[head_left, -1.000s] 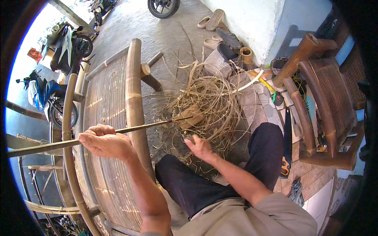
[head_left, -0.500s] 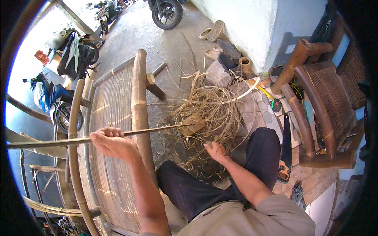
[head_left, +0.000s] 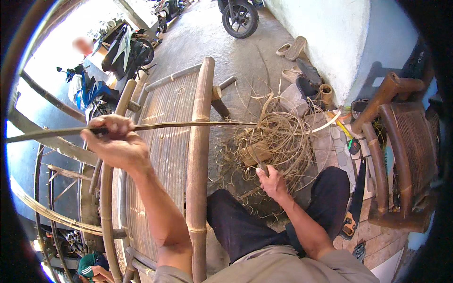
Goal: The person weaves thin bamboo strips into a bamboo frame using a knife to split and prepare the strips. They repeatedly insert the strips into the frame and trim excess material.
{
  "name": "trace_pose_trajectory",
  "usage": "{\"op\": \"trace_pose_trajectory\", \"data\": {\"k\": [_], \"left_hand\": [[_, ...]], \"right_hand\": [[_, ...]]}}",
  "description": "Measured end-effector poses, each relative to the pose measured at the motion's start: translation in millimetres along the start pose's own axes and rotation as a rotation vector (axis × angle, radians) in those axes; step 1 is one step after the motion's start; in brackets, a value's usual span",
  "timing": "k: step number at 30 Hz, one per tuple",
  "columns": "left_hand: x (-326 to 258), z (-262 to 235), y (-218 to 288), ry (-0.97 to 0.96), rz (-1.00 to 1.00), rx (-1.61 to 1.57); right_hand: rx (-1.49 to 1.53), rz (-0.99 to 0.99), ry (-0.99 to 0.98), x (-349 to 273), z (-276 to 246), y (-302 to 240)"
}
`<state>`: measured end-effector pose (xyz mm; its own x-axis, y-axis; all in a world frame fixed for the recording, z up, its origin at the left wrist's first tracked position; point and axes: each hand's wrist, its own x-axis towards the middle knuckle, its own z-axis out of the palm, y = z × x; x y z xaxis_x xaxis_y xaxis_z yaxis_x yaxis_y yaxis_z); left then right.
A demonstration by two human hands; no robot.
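Right hand: the right hand [head_left: 272, 181] is low, just above the knees, fingers closed around a small dark tool [head_left: 262, 169]; I cannot tell what kind.
Left hand: the left hand [head_left: 115, 141] is raised, fingers pinching a long thin rattan strip [head_left: 188, 125].
Strip: it runs level from the far left, through the left hand, to the pile of shavings [head_left: 276, 141] on the floor.
Progress: many loose curls lie in the pile, so I judge much stripping is done; the strip in hand looks unfinished.
Frame: a bamboo bench frame [head_left: 200, 155] with a woven panel stands beside the left arm.
Containers: a small round pot [head_left: 325, 92] stands by the wall; its content is not visible.
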<state>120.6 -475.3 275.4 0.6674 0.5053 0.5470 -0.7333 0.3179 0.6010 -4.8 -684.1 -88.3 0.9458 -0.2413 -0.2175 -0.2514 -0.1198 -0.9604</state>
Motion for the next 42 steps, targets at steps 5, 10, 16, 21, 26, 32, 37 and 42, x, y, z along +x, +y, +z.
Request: {"op": "trace_pose_trajectory", "data": {"k": [5, 10, 16, 21, 26, 32, 37, 42], "left_hand": [[-4.1, 2.8, 2.2, 0.000, 0.197, 0.100], [-19.7, 11.7, 13.9, -0.036, 0.152, 0.153], [-49.6, 28.2, 23.7, -0.254, 0.045, 0.038], [-56.6, 37.2, 18.8, -0.202, 0.177, 0.130], [-52.5, 46.6, 3.6, -0.143, 0.252, 0.143], [-40.5, 54.0, 0.5, -0.092, 0.264, 0.220], [-38.4, 49.9, 0.6, -0.124, 0.223, 0.202], [-39.0, 48.1, 2.7, -0.087, 0.198, 0.186]], "right_hand": [[-0.089, -0.205, -0.044, -25.3, -19.5, -87.9], [0.027, -0.448, -0.102, -43.8, -16.2, -158.6], [0.122, -0.613, -0.259, -51.7, -4.8, -193.9], [-0.091, -0.310, -0.150, -38.8, -13.0, -193.0], [0.179, -0.779, -0.214, -37.8, -5.6, -190.6], [0.119, -0.481, -0.199, -29.1, 1.6, -191.3], [0.101, -0.578, -0.098, -27.8, -2.2, -189.5], [0.039, -0.650, -0.251, -20.0, -4.2, -183.7]]}}
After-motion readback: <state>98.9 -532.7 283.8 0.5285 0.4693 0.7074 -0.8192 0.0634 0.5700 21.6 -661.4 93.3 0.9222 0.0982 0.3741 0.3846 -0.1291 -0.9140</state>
